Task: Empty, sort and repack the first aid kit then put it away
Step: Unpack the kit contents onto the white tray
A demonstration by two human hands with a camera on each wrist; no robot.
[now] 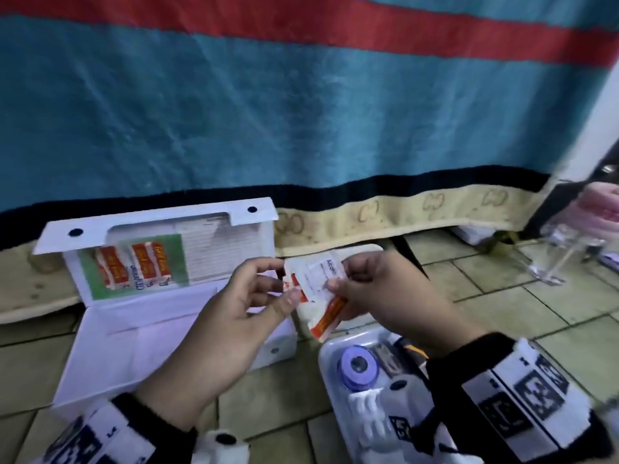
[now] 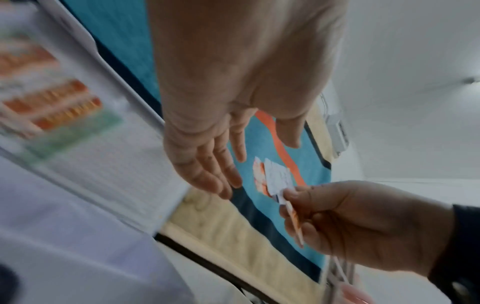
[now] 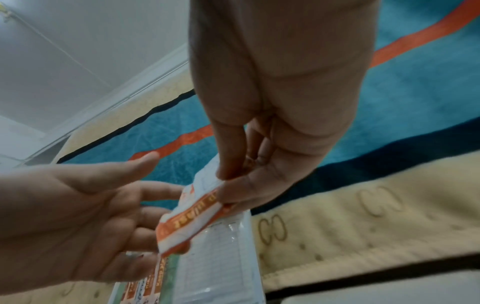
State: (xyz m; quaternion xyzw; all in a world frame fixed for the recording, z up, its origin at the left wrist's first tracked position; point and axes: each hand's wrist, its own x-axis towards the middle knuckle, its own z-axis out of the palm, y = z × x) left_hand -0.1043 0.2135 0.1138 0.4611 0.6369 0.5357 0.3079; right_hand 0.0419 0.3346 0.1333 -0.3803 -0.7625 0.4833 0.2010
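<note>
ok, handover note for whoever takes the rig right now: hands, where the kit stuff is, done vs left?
Right hand: pinches a small stack of white and orange sachets in the air, between the two hands.
Left hand: open, fingers spread, beside the sachets; contact unclear.
First aid box: open on the tiled floor, base looks empty; more orange sachets sit in the lid's pocket.
White tray, lower right: holds a purple tape roll and other small items, partly hidden by the right arm.
Done: base emptied, it seems.
Left: finish sorting, repack, close the box, put it away.
</note>
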